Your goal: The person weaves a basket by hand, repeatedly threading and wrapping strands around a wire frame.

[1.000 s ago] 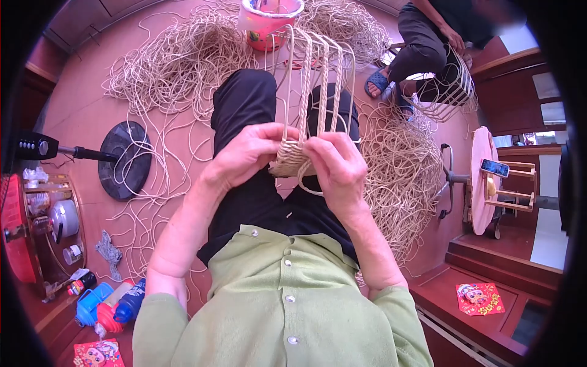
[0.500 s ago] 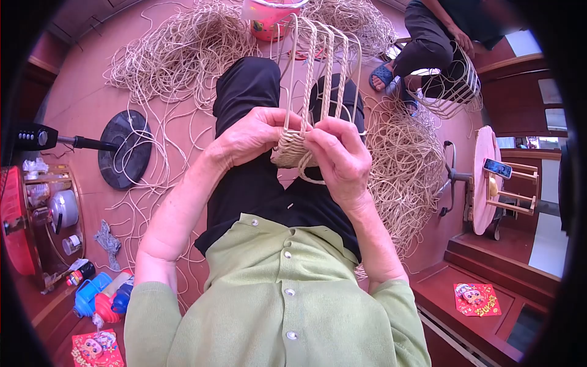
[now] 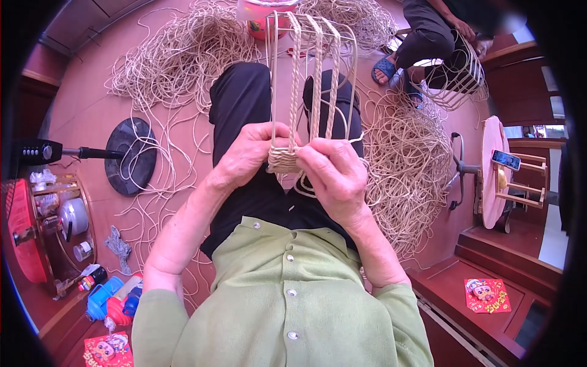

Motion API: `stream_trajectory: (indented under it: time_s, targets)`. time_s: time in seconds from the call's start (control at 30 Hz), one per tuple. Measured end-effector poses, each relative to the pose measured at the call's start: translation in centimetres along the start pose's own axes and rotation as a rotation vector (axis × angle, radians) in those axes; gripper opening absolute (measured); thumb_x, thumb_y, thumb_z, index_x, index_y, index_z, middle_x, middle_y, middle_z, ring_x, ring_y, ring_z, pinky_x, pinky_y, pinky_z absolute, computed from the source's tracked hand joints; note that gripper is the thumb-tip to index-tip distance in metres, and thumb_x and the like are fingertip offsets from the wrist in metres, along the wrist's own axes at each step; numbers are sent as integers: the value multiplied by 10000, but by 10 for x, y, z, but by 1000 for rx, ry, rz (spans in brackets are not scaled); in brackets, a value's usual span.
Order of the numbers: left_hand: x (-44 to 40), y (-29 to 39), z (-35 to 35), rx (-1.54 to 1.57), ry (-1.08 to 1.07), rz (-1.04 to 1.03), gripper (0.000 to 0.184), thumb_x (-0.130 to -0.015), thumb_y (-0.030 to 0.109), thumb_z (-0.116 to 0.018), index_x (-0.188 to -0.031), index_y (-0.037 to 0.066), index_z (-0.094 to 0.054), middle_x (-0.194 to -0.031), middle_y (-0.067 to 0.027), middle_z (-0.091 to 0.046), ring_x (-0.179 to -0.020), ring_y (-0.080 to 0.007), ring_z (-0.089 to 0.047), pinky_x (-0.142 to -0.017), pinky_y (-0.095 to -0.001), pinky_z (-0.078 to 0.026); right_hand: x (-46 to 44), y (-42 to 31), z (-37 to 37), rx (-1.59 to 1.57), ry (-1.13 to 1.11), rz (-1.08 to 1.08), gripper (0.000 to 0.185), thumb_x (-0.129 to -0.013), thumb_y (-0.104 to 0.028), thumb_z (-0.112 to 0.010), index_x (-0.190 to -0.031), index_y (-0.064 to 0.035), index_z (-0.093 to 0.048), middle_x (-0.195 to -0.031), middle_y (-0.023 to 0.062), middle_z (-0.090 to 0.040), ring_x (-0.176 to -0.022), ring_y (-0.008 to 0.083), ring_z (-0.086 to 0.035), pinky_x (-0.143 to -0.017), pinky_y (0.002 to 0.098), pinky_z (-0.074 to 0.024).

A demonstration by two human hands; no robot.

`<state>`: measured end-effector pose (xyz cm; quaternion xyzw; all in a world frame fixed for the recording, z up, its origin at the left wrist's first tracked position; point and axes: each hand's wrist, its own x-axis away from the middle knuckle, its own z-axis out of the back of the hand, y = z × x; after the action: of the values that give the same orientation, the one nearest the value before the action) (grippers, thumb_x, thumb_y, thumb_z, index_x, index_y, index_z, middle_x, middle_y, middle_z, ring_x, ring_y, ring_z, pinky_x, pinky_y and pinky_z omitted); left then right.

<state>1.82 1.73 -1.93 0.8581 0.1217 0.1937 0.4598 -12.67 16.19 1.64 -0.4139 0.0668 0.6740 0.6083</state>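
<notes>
Between my knees stands a half-woven basket (image 3: 283, 161), a wire frame with twisted cord strands running up it and a tight woven band at the near end. My left hand (image 3: 252, 154) is closed on the left side of that band, thumb and fingers at its edge. My right hand (image 3: 336, 177) pinches at the band's right side, fingers curled, on what looks like the weaving cord; the fingertips partly hide it. A loose loop of cord (image 3: 304, 188) hangs below the right fingers.
Heaps of loose cord (image 3: 183, 58) lie ahead and to the right (image 3: 406, 177). A pink bucket (image 3: 260, 11) is at the far end. A co-worker's hand (image 3: 463, 29) is at another wire frame (image 3: 455, 79). A black round stand base (image 3: 130, 156) lies left; a phone (image 3: 506, 160) rests right.
Both hands and the basket's woven band sit slightly lower and further left in view. My right fingers have curled in more tightly at the band. The camera view has shifted a little.
</notes>
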Motion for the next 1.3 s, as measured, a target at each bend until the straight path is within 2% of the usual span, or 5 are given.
stream_trajectory:
  time_s: [0.2,0.37,0.57,0.93,1.3]
  targets:
    - [9,-17,2,165,150,-128,114,-985,140,-634,-1047,48,-661,-908,11,-675,-811,-57,-641,-710,-212,-520,0,-2,1,-63,13,-63,280,-744,6,-763,-1009,-24,-677,-981,92,-625,-829,253,-638,-703,352,-531]
    - [16,-7,3,229,137,-94,121,-976,124,-644,-1063,42,-658,-929,-1,-682,-834,-64,-647,-740,-216,-531,-4,-8,-6,58,-50,14,437,-626,-116,-749,-1058,-92,-684,-949,45,-603,-858,221,-614,-723,367,-505]
    - [22,-12,14,-50,208,-114,139,-974,101,-635,-1074,13,-677,-971,-46,-702,-876,-112,-676,-800,-256,-549,-11,-27,-5,314,-99,16,396,-673,-145,-729,-1064,-112,-678,-932,0,-596,-886,191,-594,-782,366,-428]
    - [-3,11,44,15,-363,48,118,-903,2,-655,-1014,8,-692,-975,-31,-684,-929,-121,-646,-872,-270,-513,26,-44,-20,357,-135,-44,446,-747,-133,-740,-1187,-121,-666,-1073,5,-594,-958,180,-590,-796,367,-409]
    - [-4,10,29,115,-229,137,196,-919,135,-708,-1061,10,-659,-1015,-69,-687,-962,-172,-667,-907,-352,-528,23,-44,-14,345,-72,-111,503,-729,-133,-764,-1222,-127,-665,-1143,-1,-604,-1021,181,-590,-854,374,-399]
